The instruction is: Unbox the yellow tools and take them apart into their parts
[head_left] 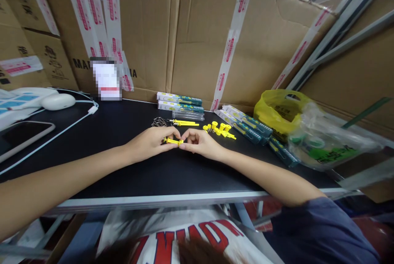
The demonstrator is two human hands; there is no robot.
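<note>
My left hand [150, 143] is closed, with thumb and fingertips pinching a slim yellow plastic piece [173, 141]. At the right end of that piece, my right hand [203, 144] closes its thumb and forefinger on it, so both hands meet just above the black tabletop [172, 176]. Behind the left hand lie bent metal wire pieces [159, 122]. Yellow rods with metal ends [187, 123] and clear tubes [188, 115] rest behind the fingers. A scatter of small yellow plastic parts [221, 128] sits behind the right hand.
Slim printed boxes [180, 105] lie at the back, and more printed boxes [243, 122] lie at right. Beside them are a yellow plastic bag [273, 106] and a clear bag [326, 145]. At left are a phone [24, 137], cables and a power strip [18, 102]. Cardboard [197, 30] walls the back.
</note>
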